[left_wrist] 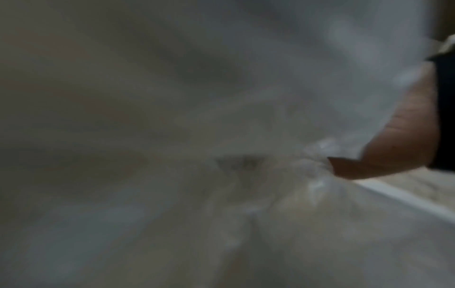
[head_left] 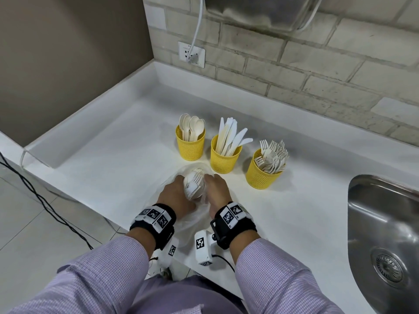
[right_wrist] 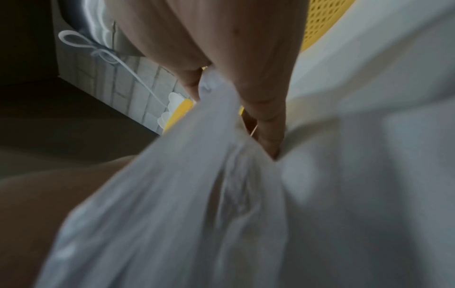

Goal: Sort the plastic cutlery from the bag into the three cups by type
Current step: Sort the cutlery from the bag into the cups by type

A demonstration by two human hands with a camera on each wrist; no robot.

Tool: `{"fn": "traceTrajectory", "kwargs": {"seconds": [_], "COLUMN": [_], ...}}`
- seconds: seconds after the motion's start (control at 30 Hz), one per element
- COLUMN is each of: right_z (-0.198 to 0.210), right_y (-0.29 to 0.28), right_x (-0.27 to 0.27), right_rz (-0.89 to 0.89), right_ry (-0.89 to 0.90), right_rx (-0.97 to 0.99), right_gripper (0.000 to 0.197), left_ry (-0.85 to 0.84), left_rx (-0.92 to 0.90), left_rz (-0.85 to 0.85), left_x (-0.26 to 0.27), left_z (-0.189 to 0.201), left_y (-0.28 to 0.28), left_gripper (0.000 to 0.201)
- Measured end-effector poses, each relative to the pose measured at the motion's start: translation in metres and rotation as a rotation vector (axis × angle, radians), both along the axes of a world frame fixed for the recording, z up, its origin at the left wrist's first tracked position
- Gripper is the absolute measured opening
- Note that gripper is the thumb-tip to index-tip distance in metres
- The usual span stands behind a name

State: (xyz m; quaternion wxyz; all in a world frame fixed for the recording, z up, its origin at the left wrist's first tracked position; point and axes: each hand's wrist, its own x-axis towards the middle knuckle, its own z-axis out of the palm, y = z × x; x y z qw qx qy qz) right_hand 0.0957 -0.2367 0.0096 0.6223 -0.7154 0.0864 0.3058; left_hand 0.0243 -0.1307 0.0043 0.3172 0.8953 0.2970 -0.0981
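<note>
Centrally, both hands, left [head_left: 175,196] and right [head_left: 218,191], pinch a thin crinkled clear bag [head_left: 192,214] of white forks [head_left: 194,182]. Three perforated yellow cups [head_left: 224,159] stand at twelve to two o'clock; steel sink [head_left: 383,234] at three.

White counter [head_left: 113,159], pale brick wall [head_left: 317,71], steel sink [head_left: 371,214]

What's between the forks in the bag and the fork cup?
Mostly the bag itself: both hands grip its film around the forks. The fork cup stands to the right past the right hand, with bare counter between.
</note>
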Motion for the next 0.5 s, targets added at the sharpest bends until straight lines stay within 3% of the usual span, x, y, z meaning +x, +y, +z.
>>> {"fn": "traceTrajectory", "kwargs": {"seconds": [0.13,0.23,0.37,0.5], "right_z": [0.0,-0.001,0.004,0.01], "right_y": [-0.002,-0.007,-0.008,-0.013], "right_x": [-0.001,0.002,0.004,0.01], "right_rz": [-0.065,-0.153,-0.188,-0.17], "right_ry": [0.134,0.17,0.095,-0.004], "right_rx": [0.168,0.225,0.236,0.226], "right_gripper": [0.026,0.029,0.013,0.018], "left_ry": [-0.055,-0.152,-0.275,-0.292], "left_rx": [-0.117,-0.118,-0.15,-0.174], "left_rz": [0.07,0.08,0.126,0.121], "left_x": [0.001,0.002,0.004,0.005], "left_z": [-0.002,-0.005,-0.005,-0.003], "left_y": [0.003,0.004,0.003,0.003], "left_gripper": [0.054,0.065,0.079,0.079]}}
